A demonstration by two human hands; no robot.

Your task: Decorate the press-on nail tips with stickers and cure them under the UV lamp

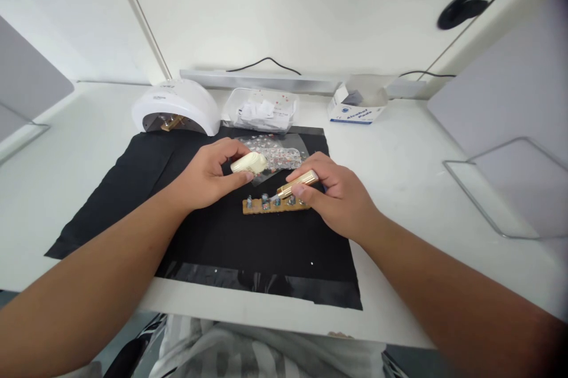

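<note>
My left hand [217, 174] is closed around a cream-coloured nail polish bottle [248, 163], tilted above the black mat. Between the fingers of my right hand [332, 189] is a gold-capped nail polish brush [297, 184], its tip pointing down and left. The brush tip meets or hovers just over one of several small, shiny nail tips [265, 200] set along a wooden stand [254, 207]. My right fingers cover the stand's right end. Behind the stand lies a clear sheet with small decorations [290, 157].
A white nail lamp [177, 100] stands back left, with another wooden piece [172, 123] inside it. Farther back are a clear plastic tub [261, 112] of papers and an alcohol pads box [357, 107]. The black mat [248, 248] covers the table's middle; wire-framed panels [510, 189] stand at the sides.
</note>
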